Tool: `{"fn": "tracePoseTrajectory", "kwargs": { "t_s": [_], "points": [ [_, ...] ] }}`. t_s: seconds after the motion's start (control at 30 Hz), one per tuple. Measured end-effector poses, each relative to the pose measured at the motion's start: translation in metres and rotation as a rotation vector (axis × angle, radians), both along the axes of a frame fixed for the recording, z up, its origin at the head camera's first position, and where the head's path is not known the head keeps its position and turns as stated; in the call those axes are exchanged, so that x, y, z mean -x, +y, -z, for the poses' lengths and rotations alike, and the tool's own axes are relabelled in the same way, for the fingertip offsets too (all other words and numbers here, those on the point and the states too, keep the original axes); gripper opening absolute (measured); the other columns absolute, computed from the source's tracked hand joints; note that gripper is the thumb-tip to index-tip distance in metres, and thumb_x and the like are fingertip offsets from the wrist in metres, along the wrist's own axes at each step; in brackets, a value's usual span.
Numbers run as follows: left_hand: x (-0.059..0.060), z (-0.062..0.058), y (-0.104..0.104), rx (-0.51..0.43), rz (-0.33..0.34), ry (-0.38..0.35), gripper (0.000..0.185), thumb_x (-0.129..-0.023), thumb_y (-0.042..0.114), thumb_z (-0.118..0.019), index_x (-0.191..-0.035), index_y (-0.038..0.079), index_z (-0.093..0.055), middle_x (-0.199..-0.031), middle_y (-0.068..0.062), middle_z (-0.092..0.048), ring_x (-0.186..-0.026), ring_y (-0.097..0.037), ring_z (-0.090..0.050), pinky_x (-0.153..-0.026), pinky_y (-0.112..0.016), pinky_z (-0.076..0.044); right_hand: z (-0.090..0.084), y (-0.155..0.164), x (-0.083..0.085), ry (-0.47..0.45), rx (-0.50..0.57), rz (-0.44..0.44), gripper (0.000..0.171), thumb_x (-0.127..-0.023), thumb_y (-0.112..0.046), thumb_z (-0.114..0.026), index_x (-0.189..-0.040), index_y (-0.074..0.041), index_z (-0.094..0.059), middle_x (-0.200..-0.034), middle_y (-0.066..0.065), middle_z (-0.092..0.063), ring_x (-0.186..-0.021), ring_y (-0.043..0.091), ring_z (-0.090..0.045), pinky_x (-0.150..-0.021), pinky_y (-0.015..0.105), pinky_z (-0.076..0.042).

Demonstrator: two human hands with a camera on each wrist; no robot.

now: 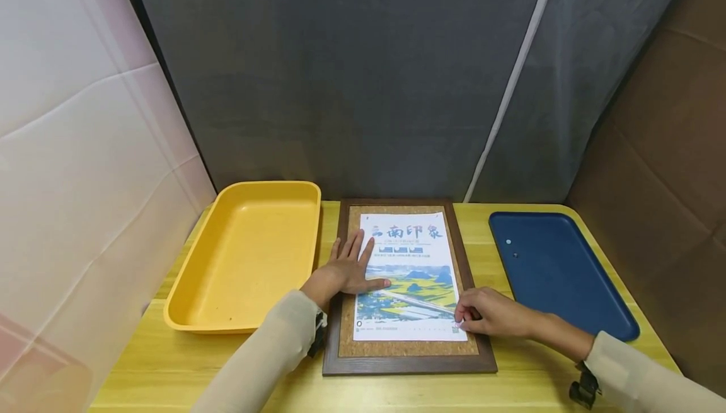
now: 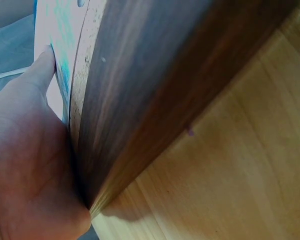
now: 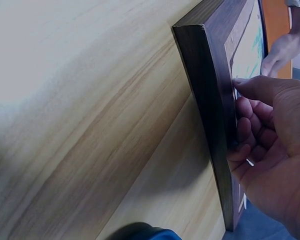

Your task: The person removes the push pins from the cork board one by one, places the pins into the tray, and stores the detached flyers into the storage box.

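Observation:
A printed poster [image 1: 416, 255] with a landscape picture lies on a cork board [image 1: 408, 348] in a dark wooden frame [image 1: 482, 331]. My left hand [image 1: 348, 271] rests with spread fingers on the poster's left side; its heel lies over the frame's left edge. At the poster's lower right corner, my right hand [image 1: 482, 312] has its fingers curled and seems to pinch a small pale thumbtack, mostly hidden by the fingertips. The right wrist view shows the thumb [image 3: 257, 89] touching the paper. Small tacks show at the poster's upper corners and one tack [image 1: 359, 323] at its lower left.
To the left stands a deep yellow tray [image 1: 195, 274]. A shallow blue tray [image 1: 567, 280] on the right holds two small tacks [image 1: 512, 248]. All lie on a light wooden table [image 1: 147, 369], with a dark grey curtain [image 1: 340, 85] behind.

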State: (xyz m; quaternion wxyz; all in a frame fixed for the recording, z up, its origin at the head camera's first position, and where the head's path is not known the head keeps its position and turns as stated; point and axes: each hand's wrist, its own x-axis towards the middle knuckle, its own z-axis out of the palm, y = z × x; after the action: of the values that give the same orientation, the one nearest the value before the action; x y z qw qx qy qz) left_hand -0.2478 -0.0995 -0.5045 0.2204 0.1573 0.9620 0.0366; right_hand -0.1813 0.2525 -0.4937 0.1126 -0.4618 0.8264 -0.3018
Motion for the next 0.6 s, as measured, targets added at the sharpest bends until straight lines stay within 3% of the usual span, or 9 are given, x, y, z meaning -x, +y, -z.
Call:
{"fn": "tracePoseTrajectory", "kwargs": {
  "t_s": [0.2,0.6],
  "points": [
    [0.003,0.003,0.0002,0.004,-0.005,-0.017,0.118,-0.091,0.09,-0.04,-0.169,0.023,0.016,-0.171,-0.006,0.033,-0.159,-0.028,0.03,-0.125,-0.059,0.019,-0.0008,-0.001,-0.0011,-0.003,-0.002,0.004,0.013,-0.097,-0.006,-0.076,-0.091,-0.017,-0.071,-0.08,-0.015,-0.056,-0.07,-0.006,-0.047,-0.062,0.018,-0.046],
    [0.0027,0.0048,-0.0013,-0.002,-0.005,0.017,0.118,-0.09,0.091,-0.04,-0.17,0.022,0.012,-0.173,-0.005,0.029,-0.16,-0.028,0.027,-0.125,-0.061,0.017,-0.0017,-0.001,-0.0004,-0.122,0.001,0.038,0.011,-0.099,-0.01,-0.075,-0.092,-0.017,-0.071,-0.079,-0.015,-0.058,-0.068,-0.007,-0.048,-0.059,0.019,-0.047]
  ]
}}
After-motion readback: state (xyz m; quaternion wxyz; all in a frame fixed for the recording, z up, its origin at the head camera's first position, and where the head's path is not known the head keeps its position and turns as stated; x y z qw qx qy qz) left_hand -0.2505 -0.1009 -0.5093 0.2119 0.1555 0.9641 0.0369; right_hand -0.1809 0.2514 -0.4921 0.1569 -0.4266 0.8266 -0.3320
